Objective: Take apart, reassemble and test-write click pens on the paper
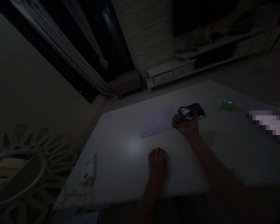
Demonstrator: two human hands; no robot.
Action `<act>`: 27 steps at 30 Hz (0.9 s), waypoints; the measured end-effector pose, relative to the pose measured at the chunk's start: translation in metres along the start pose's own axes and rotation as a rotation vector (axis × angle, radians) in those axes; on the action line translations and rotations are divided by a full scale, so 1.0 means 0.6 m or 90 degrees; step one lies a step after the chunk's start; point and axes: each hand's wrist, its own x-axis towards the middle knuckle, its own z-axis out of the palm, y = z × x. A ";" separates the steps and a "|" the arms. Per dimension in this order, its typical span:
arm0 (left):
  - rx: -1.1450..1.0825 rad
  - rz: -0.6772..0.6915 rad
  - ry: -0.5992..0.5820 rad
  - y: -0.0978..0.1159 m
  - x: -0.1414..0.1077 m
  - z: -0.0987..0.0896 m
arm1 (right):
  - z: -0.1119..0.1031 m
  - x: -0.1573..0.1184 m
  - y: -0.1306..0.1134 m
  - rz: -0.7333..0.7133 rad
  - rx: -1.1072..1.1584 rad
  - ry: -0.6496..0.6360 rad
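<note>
Right hand [185, 125] holds a blue pen [184, 117] slanting toward the paper [156, 122].

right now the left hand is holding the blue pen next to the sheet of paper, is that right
Not the left hand: the head view shows the right hand holding the blue pen next to the sheet of paper. The left hand rests closed on the table, apart from the pen.

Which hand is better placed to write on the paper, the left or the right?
Probably the right hand: it holds a blue pen right at the edge of the paper. The left hand rests closed on the table, farther from the paper, with no pen visible.
</note>
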 end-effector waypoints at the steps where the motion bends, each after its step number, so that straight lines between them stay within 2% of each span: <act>1: 0.000 0.000 0.000 0.000 0.000 0.000 | 0.000 0.000 0.000 -0.002 0.003 -0.002; 7: -0.014 0.005 0.012 0.001 0.001 -0.001 | -0.001 0.001 0.000 0.003 0.041 -0.030; 12: -0.008 0.001 0.010 0.002 0.000 -0.002 | 0.002 -0.001 0.001 -0.003 0.059 0.001; 19: 0.000 0.000 0.012 0.003 0.000 -0.003 | 0.007 -0.005 0.001 0.028 0.220 -0.044; 23: -0.010 -0.005 0.007 0.003 0.001 -0.003 | 0.008 -0.005 0.000 0.036 0.206 -0.040; 27: -0.031 -0.017 -0.013 0.005 0.000 -0.004 | -0.008 0.010 0.005 0.065 0.120 -0.016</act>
